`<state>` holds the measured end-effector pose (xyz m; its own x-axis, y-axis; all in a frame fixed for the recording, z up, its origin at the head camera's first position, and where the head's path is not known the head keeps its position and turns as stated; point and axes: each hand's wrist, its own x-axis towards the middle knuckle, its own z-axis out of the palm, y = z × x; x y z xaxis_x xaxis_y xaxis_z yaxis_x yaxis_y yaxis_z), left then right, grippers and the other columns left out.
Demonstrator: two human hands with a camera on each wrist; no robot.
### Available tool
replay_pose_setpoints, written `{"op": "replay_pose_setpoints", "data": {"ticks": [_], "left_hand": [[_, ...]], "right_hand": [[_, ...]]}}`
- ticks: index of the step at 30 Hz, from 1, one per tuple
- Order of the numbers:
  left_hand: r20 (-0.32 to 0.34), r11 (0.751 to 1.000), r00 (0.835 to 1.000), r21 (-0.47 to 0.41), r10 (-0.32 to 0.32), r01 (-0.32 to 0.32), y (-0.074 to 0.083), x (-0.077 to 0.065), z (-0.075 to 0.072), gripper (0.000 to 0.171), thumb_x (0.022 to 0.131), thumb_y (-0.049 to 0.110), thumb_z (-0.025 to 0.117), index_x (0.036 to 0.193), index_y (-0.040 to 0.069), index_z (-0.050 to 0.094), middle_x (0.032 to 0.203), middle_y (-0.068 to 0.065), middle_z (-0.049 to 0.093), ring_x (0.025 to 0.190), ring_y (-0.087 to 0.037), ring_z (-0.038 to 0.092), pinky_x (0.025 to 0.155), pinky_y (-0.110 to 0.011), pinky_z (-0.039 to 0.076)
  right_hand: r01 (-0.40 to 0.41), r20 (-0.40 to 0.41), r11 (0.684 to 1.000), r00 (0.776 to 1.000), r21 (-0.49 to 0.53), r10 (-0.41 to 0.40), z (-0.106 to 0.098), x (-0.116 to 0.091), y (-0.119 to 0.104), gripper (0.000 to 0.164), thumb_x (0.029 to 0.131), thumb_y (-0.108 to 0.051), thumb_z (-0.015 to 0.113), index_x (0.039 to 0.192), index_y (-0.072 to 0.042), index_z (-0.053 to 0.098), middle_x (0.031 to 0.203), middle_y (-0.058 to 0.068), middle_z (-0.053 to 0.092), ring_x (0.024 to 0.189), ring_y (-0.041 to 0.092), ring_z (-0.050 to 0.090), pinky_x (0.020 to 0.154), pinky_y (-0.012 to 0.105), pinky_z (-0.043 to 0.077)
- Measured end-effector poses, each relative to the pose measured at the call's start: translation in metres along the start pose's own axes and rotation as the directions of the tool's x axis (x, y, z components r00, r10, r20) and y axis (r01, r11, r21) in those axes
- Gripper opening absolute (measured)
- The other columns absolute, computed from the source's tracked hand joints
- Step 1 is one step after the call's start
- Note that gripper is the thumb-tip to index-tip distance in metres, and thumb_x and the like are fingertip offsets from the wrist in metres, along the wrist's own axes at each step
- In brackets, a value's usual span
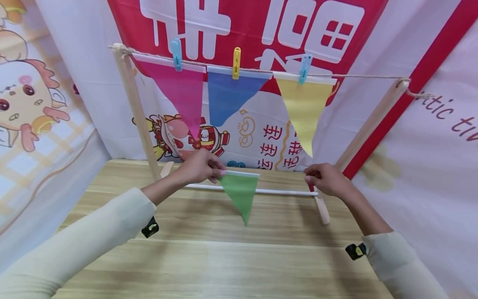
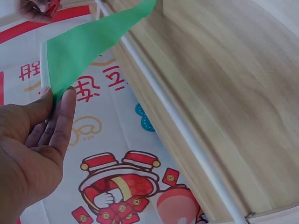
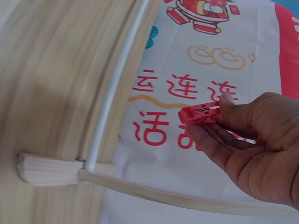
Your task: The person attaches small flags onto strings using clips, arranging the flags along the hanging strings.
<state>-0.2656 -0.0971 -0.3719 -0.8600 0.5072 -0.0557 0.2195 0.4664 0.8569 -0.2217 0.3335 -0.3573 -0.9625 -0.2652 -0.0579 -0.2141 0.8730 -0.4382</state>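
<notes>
A green triangular pennant (image 1: 240,193) with a white top edge hangs point down from my left hand (image 1: 199,168), whose thumb and fingers pinch its top left corner. In the right wrist view, my right hand (image 3: 261,144) pinches a red clothespin (image 3: 201,114); the head view mostly hides that clothespin. Above both hands a twine line (image 1: 373,76) carries a pink pennant (image 1: 183,89), a blue pennant (image 1: 233,93) and a yellow pennant (image 1: 304,104). A blue clothespin (image 1: 176,54), a yellow clothespin (image 1: 236,63) and another blue clothespin (image 1: 305,68) clip them there.
The twine runs between a left wooden post (image 1: 136,108) and a right wooden post (image 1: 373,122). A white rod (image 1: 276,192) joins the posts low down, above the wooden table (image 1: 224,265). Behind the frame hangs a printed red and white cloth (image 1: 239,25).
</notes>
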Motion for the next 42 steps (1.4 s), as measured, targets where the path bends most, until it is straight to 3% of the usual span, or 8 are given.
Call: {"op": "replay_pose_setpoints", "data": {"ticks": [9,15,18,26,31,42], "left_hand": [[0.031,0.999,0.999,0.019,0.044,-0.044,0.02,0.001,0.0,0.011,0.105,0.007,0.08,0.112,0.002,0.086,0.105,-0.015,0.086,0.084,-0.021,0.085,0.077,-0.036,0.073],[0.044,0.997,0.996,0.028,0.075,-0.077,0.04,0.002,0.003,0.01,0.104,0.008,0.082,0.111,0.003,0.087,0.106,-0.014,0.086,0.08,-0.019,0.085,0.076,-0.036,0.073],[0.042,0.995,0.995,0.039,0.088,-0.09,0.049,0.003,0.005,0.01,0.103,0.009,0.083,0.111,0.003,0.087,0.104,-0.013,0.087,0.079,-0.018,0.085,0.075,-0.036,0.073],[0.032,0.989,0.988,0.012,0.148,-0.148,0.075,0.003,0.006,0.012,0.102,0.008,0.085,0.111,0.001,0.087,0.102,-0.014,0.087,0.082,-0.02,0.085,0.077,-0.036,0.073],[0.029,0.981,0.981,0.004,0.192,-0.192,0.092,0.002,0.004,0.013,0.101,0.009,0.086,0.112,0.001,0.087,0.101,-0.014,0.087,0.084,-0.025,0.086,0.081,-0.043,0.074],[0.043,0.977,0.977,-0.041,0.21,-0.208,0.117,0.004,0.016,0.018,0.101,0.013,0.086,0.116,0.004,0.087,0.104,-0.011,0.087,0.089,-0.028,0.085,0.081,-0.037,0.073]], "right_hand": [[-0.021,-0.035,0.999,0.999,-0.031,0.02,-0.023,-0.003,-0.019,0.037,0.113,-0.016,0.069,0.139,0.01,0.071,0.124,0.028,0.08,0.105,0.035,0.077,0.089,0.053,0.067],[-0.032,-0.062,0.999,0.998,-0.027,0.03,-0.04,-0.004,-0.025,0.032,0.114,-0.018,0.069,0.131,0.008,0.072,0.115,0.024,0.079,0.103,0.036,0.073,0.082,0.045,0.064],[-0.037,-0.078,0.999,0.996,-0.026,0.035,-0.047,-0.004,-0.028,0.032,0.113,-0.018,0.069,0.133,0.007,0.071,0.115,0.024,0.079,0.106,0.039,0.074,0.082,0.045,0.064],[-0.071,-0.103,0.997,0.992,-0.01,0.07,-0.066,-0.006,-0.039,0.043,0.115,-0.022,0.067,0.148,0.005,0.066,0.133,0.029,0.075,0.12,0.044,0.072,0.097,0.055,0.067],[-0.09,-0.121,0.996,0.989,0.003,0.09,-0.074,-0.006,-0.043,0.048,0.115,-0.026,0.067,0.153,0.003,0.063,0.135,0.028,0.074,0.118,0.043,0.071,0.093,0.05,0.067],[-0.096,-0.138,0.995,0.986,0.017,0.098,-0.086,-0.007,-0.05,0.046,0.114,-0.026,0.068,0.152,0.0,0.064,0.135,0.026,0.074,0.117,0.042,0.071,0.087,0.041,0.069]]}}
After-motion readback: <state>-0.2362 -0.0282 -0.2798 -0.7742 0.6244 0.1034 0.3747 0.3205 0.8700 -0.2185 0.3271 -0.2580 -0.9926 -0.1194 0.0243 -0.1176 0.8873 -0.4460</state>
